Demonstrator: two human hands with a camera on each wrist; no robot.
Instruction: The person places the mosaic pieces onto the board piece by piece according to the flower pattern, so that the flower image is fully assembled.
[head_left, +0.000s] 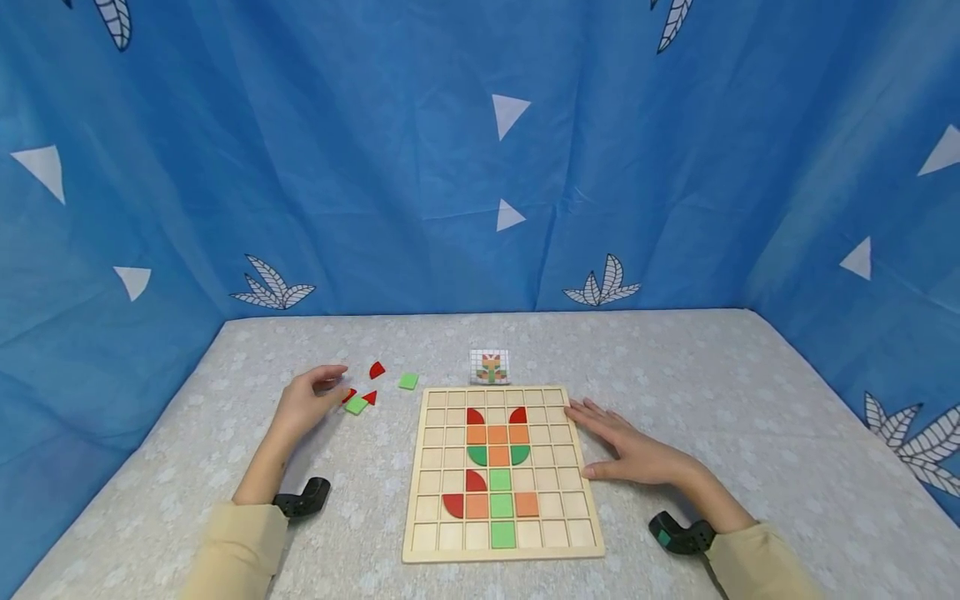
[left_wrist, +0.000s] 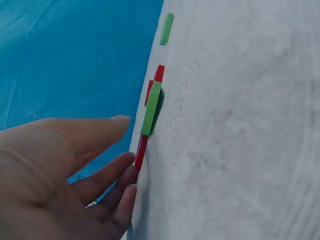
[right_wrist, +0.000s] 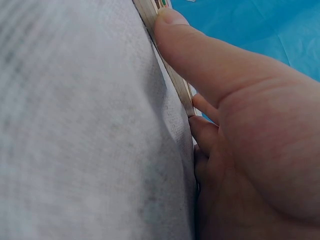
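My left hand [head_left: 306, 402] is at the loose tiles left of the wooden grid board [head_left: 435, 537]. Its fingertips reach a red tile [left_wrist: 141, 151], and in the left wrist view the thumb stands apart from the fingers. Beside that tile lie a light green square [head_left: 356, 405] and a red triangle [head_left: 371, 397]. Flat and spread, my right hand [head_left: 626, 446] touches the board's right edge with thumb and fingertips. On the board, red and dark green quarter-circles, orange squares [head_left: 497, 434] and light green squares [head_left: 501, 505] fill some cells.
Behind the board stands a small pattern card [head_left: 490, 367] showing a flower on a grid. Farther back on the left lie a red quarter-circle [head_left: 377, 370] and another light green square [head_left: 408, 381]. A blue curtain [head_left: 420, 167] surrounds the pale patterned table [head_left: 675, 358].
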